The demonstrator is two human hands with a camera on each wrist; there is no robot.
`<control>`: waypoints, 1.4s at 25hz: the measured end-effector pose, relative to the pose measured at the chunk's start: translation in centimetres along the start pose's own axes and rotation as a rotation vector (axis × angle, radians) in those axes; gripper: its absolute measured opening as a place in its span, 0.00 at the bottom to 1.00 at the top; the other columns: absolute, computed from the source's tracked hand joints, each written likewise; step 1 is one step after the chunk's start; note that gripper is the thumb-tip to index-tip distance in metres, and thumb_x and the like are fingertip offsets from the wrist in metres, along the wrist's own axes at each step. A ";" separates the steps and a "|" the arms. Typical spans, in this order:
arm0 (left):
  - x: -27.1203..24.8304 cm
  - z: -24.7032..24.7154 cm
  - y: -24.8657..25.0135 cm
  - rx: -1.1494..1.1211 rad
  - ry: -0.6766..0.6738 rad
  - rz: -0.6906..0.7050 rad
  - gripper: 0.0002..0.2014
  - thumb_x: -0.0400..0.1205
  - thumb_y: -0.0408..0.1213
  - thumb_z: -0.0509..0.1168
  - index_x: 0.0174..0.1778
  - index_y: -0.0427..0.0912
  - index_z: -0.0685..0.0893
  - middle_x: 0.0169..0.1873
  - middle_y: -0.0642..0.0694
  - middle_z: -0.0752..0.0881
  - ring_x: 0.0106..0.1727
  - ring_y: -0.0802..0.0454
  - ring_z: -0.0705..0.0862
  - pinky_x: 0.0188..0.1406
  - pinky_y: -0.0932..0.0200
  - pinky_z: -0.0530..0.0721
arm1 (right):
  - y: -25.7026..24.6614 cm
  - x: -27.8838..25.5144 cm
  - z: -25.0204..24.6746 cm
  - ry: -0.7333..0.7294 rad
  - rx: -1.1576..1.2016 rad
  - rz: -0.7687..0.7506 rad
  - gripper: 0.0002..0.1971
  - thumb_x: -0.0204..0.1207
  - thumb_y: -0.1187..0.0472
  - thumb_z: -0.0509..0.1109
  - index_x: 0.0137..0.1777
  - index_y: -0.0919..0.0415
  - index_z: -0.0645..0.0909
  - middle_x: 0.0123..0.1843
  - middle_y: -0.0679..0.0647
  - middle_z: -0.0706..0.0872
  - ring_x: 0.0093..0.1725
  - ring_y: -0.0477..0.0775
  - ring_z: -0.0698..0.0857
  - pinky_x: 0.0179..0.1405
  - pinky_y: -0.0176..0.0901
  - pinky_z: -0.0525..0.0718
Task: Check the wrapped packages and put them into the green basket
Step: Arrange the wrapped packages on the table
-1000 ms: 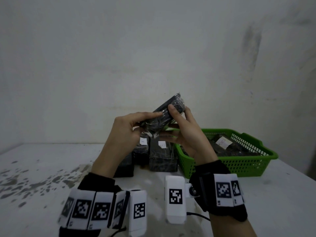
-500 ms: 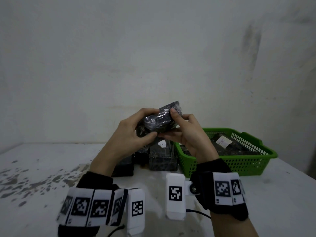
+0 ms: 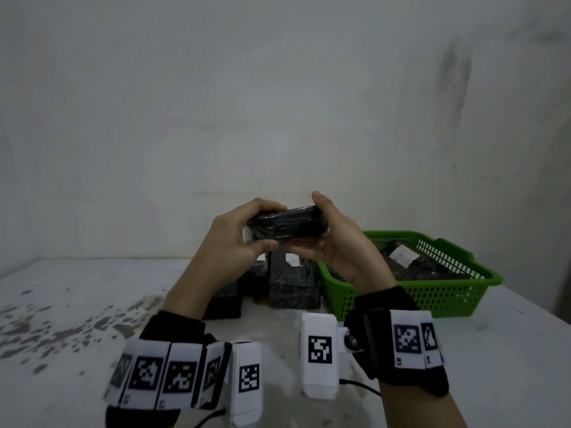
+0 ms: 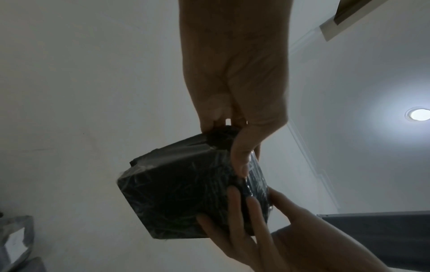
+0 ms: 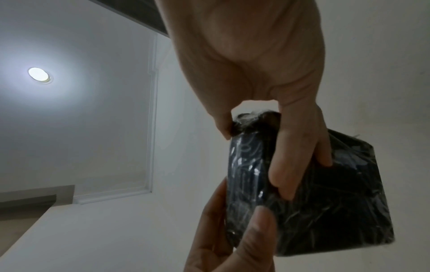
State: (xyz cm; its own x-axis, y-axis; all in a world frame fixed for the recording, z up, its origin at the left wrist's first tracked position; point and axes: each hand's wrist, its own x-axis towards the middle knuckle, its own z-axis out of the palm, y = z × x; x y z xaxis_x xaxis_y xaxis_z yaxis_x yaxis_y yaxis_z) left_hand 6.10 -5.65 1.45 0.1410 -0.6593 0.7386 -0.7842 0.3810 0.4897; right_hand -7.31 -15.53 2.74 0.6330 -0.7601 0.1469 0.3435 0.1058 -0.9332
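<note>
Wrapped package (image 3: 285,226), dark and film-covered, sits level between my two hands above the table (image 3: 77,304), in front of the wall and to the left of the green basket (image 3: 432,296). From the head view, my left hand (image 3: 234,242) curls fingers over its left end with the thumb beneath, and my right hand (image 3: 336,242) cups its right end with fingers under and thumb up. More dark packages (image 3: 293,281) stand on the table just beyond my wrists, one with a white label, and the basket already holds several, one labelled (image 3: 401,256). I judge this as the checking step; next I need to carry the package right, over the basket rim, and release it without dislodging those inside. From the left wrist view, I see the broad underside of the package, the crinkled film and a taped flap along one edge, with my left thumb (image 4: 242,156) pressed on its side and my right fingers (image 4: 232,211) spread beneath. That face is hidden from the head camera. From the right wrist view, my right fingers (image 5: 291,165) wrap the narrow side and my left thumb (image 5: 253,233) pinches the lower corner; a bunched film end shows at the top. Neither wrist view shows the basket, so I would steer by the head view.
</note>
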 end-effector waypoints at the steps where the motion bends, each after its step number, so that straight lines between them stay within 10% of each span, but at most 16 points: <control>1: 0.0 0.1 -0.1 -0.013 -0.009 0.008 0.21 0.72 0.28 0.72 0.52 0.58 0.79 0.46 0.66 0.83 0.48 0.79 0.78 0.47 0.84 0.69 | 0.0 0.0 0.0 -0.010 0.030 0.000 0.22 0.79 0.50 0.65 0.56 0.72 0.76 0.53 0.70 0.86 0.47 0.67 0.89 0.40 0.53 0.91; 7: 0.3 0.5 -1.0 0.024 0.057 -0.193 0.28 0.74 0.52 0.70 0.70 0.58 0.70 0.70 0.53 0.70 0.68 0.64 0.68 0.69 0.65 0.66 | -0.2 -0.1 -0.2 -0.119 0.104 0.036 0.12 0.80 0.63 0.58 0.53 0.71 0.78 0.57 0.72 0.84 0.55 0.70 0.86 0.44 0.55 0.90; 11: 0.1 0.4 -0.7 -0.252 0.038 -0.359 0.40 0.62 0.79 0.53 0.65 0.60 0.69 0.57 0.63 0.79 0.63 0.60 0.78 0.64 0.56 0.76 | -0.4 -0.1 -0.4 -0.153 0.109 0.061 0.11 0.79 0.64 0.57 0.53 0.68 0.79 0.55 0.67 0.85 0.53 0.66 0.86 0.38 0.51 0.91; 15: 0.4 0.3 -0.7 -0.296 0.104 -0.411 0.20 0.84 0.48 0.56 0.72 0.50 0.67 0.63 0.51 0.80 0.60 0.54 0.81 0.69 0.48 0.76 | 0.4 1.0 -0.8 -0.097 0.085 0.053 0.22 0.75 0.68 0.61 0.69 0.70 0.68 0.65 0.69 0.80 0.53 0.65 0.86 0.36 0.53 0.90; 18: 0.5 0.3 -0.7 -0.263 0.115 -0.407 0.31 0.83 0.31 0.60 0.80 0.43 0.54 0.76 0.48 0.69 0.50 0.62 0.80 0.51 0.69 0.81 | 0.9 1.5 -1.1 -0.040 -0.005 0.035 0.30 0.72 0.74 0.62 0.74 0.66 0.61 0.68 0.69 0.77 0.53 0.64 0.85 0.35 0.52 0.89; 22: 0.6 0.5 -1.0 -0.220 0.117 -0.436 0.35 0.80 0.34 0.66 0.80 0.44 0.55 0.66 0.46 0.76 0.50 0.57 0.81 0.37 0.71 0.80 | 0.6 1.4 -1.6 -0.046 -0.108 0.021 0.28 0.71 0.78 0.58 0.71 0.64 0.63 0.61 0.65 0.80 0.50 0.60 0.83 0.36 0.54 0.89; 27: 0.7 0.2 -1.4 -0.327 0.288 -0.502 0.43 0.66 0.53 0.76 0.73 0.40 0.65 0.64 0.44 0.81 0.60 0.47 0.83 0.59 0.43 0.84 | 0.0 0.6 -2.3 -0.046 -0.319 0.029 0.24 0.67 0.81 0.52 0.52 0.52 0.74 0.36 0.58 0.76 0.34 0.55 0.75 0.31 0.44 0.80; 29: 0.7 -0.2 -1.7 -0.413 0.406 -0.510 0.45 0.68 0.45 0.77 0.78 0.42 0.59 0.66 0.42 0.78 0.63 0.45 0.81 0.60 0.40 0.82 | -0.1 0.6 -2.7 -0.026 -0.350 0.033 0.23 0.67 0.80 0.53 0.47 0.51 0.78 0.33 0.56 0.74 0.30 0.52 0.72 0.29 0.40 0.77; 35: 0.6 -0.3 -1.6 -0.586 0.527 -0.443 0.21 0.80 0.31 0.65 0.69 0.40 0.69 0.55 0.45 0.80 0.54 0.48 0.83 0.36 0.59 0.90 | 0.6 1.2 -2.3 0.035 -0.182 -0.058 0.25 0.73 0.78 0.67 0.69 0.68 0.67 0.50 0.62 0.86 0.41 0.55 0.87 0.39 0.44 0.87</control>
State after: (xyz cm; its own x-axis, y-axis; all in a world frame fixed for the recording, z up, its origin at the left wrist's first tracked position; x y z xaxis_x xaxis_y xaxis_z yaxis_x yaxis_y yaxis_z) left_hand 7.62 -6.47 1.18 0.7285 -0.4962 0.4723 -0.1795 0.5271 0.8306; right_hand -7.95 -17.87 1.58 0.5901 -0.7837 0.1940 0.2462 -0.0542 -0.9677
